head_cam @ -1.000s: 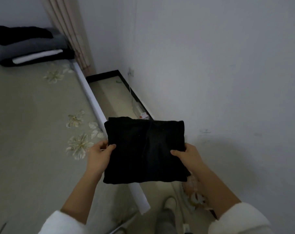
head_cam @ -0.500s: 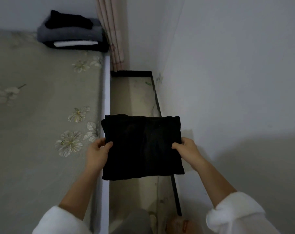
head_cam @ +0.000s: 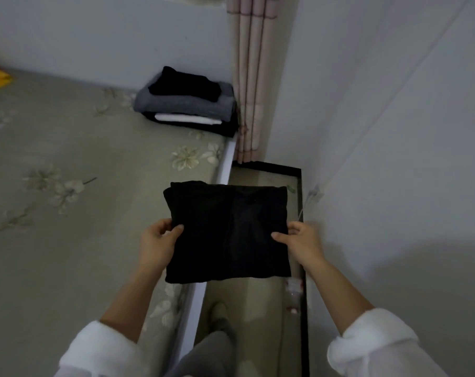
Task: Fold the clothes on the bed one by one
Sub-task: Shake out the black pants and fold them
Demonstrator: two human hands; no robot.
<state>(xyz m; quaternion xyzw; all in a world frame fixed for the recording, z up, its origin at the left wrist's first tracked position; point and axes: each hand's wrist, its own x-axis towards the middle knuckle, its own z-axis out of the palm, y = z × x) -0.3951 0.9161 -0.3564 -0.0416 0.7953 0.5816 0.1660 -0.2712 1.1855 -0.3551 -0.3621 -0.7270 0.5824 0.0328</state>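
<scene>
Since the earlier frame the stack of folded clothes [head_cam: 187, 107] comes nearer, now straight beyond the held folded black garment [head_cam: 228, 235]. Left hand [head_cam: 156, 244] pinches its left edge and right hand [head_cam: 301, 240] its right edge, thumbs on top, keeping it flat in the air above the bed [head_cam: 67, 213] edge and the floor gap

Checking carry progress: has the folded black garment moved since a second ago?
Yes. The folded black garment, gripped by left hand and right hand, has moved forward, nearer the folded stack on the bed.
</scene>
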